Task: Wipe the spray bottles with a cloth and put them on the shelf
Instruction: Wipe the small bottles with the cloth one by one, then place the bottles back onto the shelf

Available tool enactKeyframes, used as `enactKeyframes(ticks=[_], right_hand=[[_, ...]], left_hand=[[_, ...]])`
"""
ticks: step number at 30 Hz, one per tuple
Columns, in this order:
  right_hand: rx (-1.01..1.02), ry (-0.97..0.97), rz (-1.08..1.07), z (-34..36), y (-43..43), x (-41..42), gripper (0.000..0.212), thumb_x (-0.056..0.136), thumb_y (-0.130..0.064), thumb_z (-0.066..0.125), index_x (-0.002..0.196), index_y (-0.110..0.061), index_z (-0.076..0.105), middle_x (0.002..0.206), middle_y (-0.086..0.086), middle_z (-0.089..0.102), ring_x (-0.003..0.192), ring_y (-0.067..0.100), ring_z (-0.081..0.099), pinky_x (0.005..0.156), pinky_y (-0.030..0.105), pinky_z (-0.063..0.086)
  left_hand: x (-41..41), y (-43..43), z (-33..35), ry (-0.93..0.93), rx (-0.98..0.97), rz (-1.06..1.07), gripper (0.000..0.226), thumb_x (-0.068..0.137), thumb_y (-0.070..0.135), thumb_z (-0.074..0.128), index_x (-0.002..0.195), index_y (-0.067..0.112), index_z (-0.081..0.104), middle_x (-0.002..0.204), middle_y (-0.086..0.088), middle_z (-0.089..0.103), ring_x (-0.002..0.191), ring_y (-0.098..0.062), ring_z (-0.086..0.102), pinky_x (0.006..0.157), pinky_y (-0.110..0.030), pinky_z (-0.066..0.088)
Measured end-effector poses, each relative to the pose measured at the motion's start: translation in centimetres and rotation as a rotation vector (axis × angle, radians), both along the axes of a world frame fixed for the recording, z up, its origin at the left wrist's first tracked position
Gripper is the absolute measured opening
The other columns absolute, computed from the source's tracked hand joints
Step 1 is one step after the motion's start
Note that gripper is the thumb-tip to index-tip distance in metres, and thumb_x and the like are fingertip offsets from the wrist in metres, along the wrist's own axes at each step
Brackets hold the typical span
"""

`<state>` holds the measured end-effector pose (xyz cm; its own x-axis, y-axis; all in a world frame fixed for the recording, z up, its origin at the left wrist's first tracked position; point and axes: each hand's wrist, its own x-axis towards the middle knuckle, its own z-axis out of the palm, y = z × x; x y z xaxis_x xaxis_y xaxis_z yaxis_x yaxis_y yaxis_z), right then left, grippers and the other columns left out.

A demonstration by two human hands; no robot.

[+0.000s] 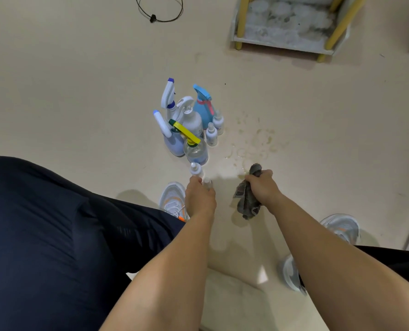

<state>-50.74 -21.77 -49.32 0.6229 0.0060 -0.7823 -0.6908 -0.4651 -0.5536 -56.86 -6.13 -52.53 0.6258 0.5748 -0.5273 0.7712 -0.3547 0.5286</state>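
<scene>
Left hand point(199, 197) closes on a small clear spray bottle point(196, 169) at the near edge of the floor cluster; right hand point(262, 186) grips a grey, nubbly cloth point(246, 204). Best to lift clear of the neighbours, then wrap and twist. Smooth plastic, likely slippery; shelf point(287, 27) stands well apart.

Five big trigger spray bottles point(194, 123), approx. four small misters point(211, 134), one grey cloth point(247, 201), one shelf unit point(287, 41).
</scene>
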Motion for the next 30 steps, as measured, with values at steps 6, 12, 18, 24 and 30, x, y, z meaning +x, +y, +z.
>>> enactKeyframes(ticks=[6, 12, 18, 24, 30], right_hand=[[0.275, -0.004, -0.236, 3.2, -0.6, 0.7, 0.016, 0.096, -0.022, 0.059, 0.096, -0.010, 0.048, 0.093, 0.021, 0.062, 0.067, 0.032, 0.065, 0.062, 0.035, 0.056], [0.280, -0.089, -0.402, 4.9, -1.1, 2.1, 0.035, 0.100, -0.036, 0.058, 0.099, -0.004, 0.071, 0.095, 0.014, 0.076, 0.090, 0.034, 0.073, 0.086, 0.045, 0.059], [0.330, -0.159, -0.366, 3.1, -2.5, 2.9, 0.024, 0.101, -0.014, 0.050, 0.116, -0.018, 0.068, 0.097, 0.005, 0.076, 0.072, 0.023, 0.071, 0.066, 0.034, 0.058], [0.083, -0.358, -0.298, -0.9, -4.9, 10.1, 0.034, 0.090, 0.000, 0.048, 0.102, -0.019, 0.073, 0.095, 0.008, 0.075, 0.089, 0.030, 0.075, 0.082, 0.043, 0.059], [-0.307, -0.679, 0.238, -6.2, -1.5, 23.1, 0.051, 0.089, 0.002, 0.045, 0.128, -0.026, 0.063, 0.123, 0.004, 0.063, 0.113, 0.034, 0.058, 0.093, 0.037, 0.048]], left_hand=[[-0.2, -0.9, 3.9, -0.065, 0.069, 0.006, 0.021, 0.093, 0.030, 0.059, 0.107, 0.014, 0.053, 0.109, 0.000, 0.058, 0.093, -0.023, 0.055, 0.077, -0.035, 0.044], [3.7, -5.2, 7.5, -0.099, -0.593, -0.113, 0.035, 0.081, 0.059, 0.061, 0.097, 0.029, 0.067, 0.094, -0.008, 0.074, 0.089, -0.033, 0.072, 0.072, -0.043, 0.060], [8.2, -6.6, 5.4, -0.184, -0.541, -0.109, 0.019, 0.070, 0.020, 0.056, 0.081, 0.026, 0.069, 0.075, -0.010, 0.072, 0.065, -0.029, 0.066, 0.072, -0.043, 0.060], [14.0, -5.3, 4.2, -0.169, -0.383, -0.004, 0.032, 0.093, 0.009, 0.044, 0.096, 0.029, 0.069, 0.100, 0.005, 0.069, 0.093, -0.022, 0.066, 0.089, -0.039, 0.057], [20.7, -3.9, 1.5, -0.220, -0.427, -0.044, 0.031, 0.094, 0.002, 0.043, 0.087, 0.017, 0.069, 0.086, 0.001, 0.071, 0.070, -0.017, 0.063, 0.052, -0.019, 0.048]])
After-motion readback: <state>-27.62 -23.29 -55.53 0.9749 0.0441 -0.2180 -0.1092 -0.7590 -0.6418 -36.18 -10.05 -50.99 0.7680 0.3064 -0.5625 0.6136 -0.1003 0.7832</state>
